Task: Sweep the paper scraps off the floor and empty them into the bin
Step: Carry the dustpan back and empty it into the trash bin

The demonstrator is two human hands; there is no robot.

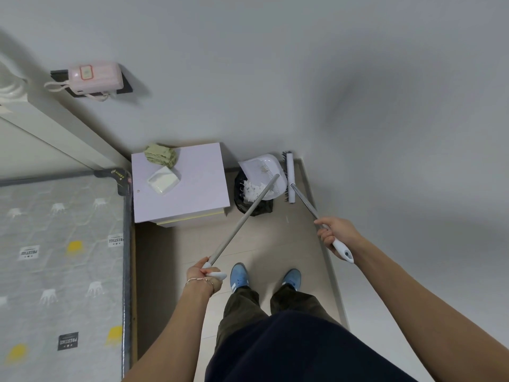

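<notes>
The left hand (pixel 205 274) grips the long grey handle of the white plastic dustpan (pixel 265 172), which tilts directly over the black-lined bin (pixel 242 199), white paper scraps (pixel 252 190) sliding in; the right hand (pixel 337 234) grips the white broom (pixel 289 177) just beside the bin.

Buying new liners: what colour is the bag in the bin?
Black, seen in the head view: the bin bag.

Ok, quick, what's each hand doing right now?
Left hand: grips the dustpan handle, pan tipped over the bin.
Right hand: grips the broom handle.
</notes>
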